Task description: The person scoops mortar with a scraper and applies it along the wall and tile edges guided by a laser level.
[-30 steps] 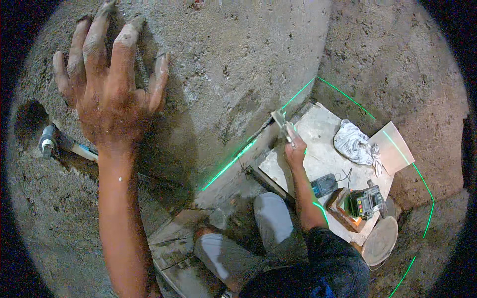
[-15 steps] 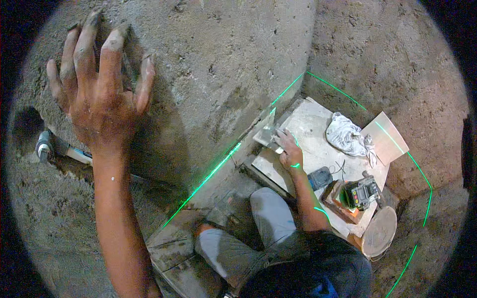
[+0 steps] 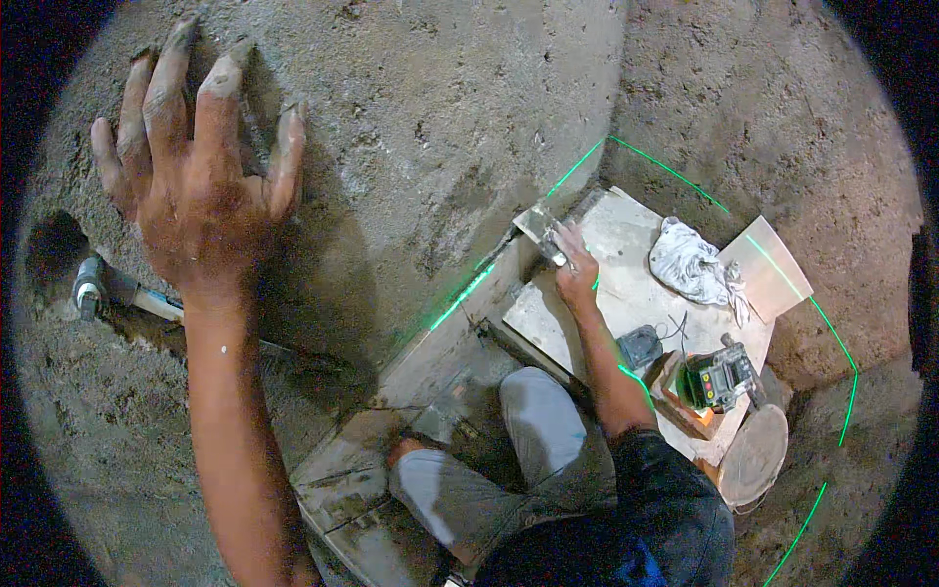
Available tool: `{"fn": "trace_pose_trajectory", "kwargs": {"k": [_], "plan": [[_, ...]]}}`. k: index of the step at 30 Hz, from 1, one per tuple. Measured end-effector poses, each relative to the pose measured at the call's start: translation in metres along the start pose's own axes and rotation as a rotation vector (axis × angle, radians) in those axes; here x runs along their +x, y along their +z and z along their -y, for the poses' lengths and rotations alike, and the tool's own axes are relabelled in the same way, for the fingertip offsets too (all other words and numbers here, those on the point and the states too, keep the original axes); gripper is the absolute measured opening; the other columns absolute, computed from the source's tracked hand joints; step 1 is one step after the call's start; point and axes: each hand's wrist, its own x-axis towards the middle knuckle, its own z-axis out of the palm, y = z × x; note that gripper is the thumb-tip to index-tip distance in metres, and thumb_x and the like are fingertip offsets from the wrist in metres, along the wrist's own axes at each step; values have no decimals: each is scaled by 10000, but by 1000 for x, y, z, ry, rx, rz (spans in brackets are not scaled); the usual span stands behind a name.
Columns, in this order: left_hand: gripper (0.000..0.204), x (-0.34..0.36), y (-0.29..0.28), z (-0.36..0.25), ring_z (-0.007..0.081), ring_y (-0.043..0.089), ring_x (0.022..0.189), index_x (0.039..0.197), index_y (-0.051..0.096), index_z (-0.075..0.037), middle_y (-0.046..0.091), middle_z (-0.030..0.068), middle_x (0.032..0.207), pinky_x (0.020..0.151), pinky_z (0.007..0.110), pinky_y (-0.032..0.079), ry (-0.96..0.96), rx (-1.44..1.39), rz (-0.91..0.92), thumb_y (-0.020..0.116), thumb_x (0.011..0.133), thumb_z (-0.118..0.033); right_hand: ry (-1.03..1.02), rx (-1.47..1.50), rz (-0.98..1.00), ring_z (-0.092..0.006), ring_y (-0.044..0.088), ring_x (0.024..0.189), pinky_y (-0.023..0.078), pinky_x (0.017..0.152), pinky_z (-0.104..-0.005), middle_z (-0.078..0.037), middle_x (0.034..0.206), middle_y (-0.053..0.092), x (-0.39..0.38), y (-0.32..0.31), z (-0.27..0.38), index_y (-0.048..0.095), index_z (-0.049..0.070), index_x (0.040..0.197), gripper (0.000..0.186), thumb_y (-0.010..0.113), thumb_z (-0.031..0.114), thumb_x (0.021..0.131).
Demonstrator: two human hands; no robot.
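Note:
My left hand [image 3: 205,201] lies with spread fingers against the rough grey wall [image 3: 411,108] at the upper left. My right hand [image 3: 577,269] is closed around the handle of a small flat trowel [image 3: 536,221]. The trowel's pale rectangular blade touches or nearly touches the top edge of a narrow ledge [image 3: 450,318] at the foot of the wall. Fingers cover most of the handle. A bright green laser line runs along part of this ledge.
Right of my hand, a pale board [image 3: 626,235] bears a crumpled white cloth [image 3: 690,264], a thin square panel [image 3: 768,264], a dark battery-like block [image 3: 641,347] and a laser level [image 3: 719,377] on bricks. A round lid [image 3: 755,455] stands nearby. A pipe elbow [image 3: 90,284] protrudes at left.
My right hand has carried the trowel farther away along the ledge, toward the wall corner. The left hand stays where it was on the wall.

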Motion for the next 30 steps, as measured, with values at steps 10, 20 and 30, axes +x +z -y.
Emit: {"fn": "trace_pose_trajectory", "kwargs": {"k": [10, 20, 30], "plan": [[473, 1, -1, -2, 252, 467, 1324, 1185, 639, -233, 548, 8, 1379, 1130, 506, 271, -13, -46, -10, 731, 790, -477, -81, -38, 232, -427, 464, 1342, 334, 1150, -471, -151, 1370, 589, -29, -13, 26, 646, 90, 1245, 681, 437, -143, 640], [479, -3, 4, 2, 244, 476, 1316, 1184, 634, -233, 556, 5, 1369, 1125, 500, 282, 7, -59, -44, 736, 783, -474, 167, 37, -68, -291, 612, 1211, 410, 1090, -380, -186, 1266, 656, -3, -20, 19, 684, 17, 1204, 498, 429, -72, 785], [517, -2, 1, 1, 270, 485, 1313, 1232, 621, -229, 549, 39, 1404, 1108, 486, 332, 25, -10, -5, 756, 797, -474, 35, 46, 163, -343, 561, 1266, 437, 1077, -390, -163, 1335, 612, -30, 0, 33, 668, 78, 1239, 583, 474, -62, 707]]}}
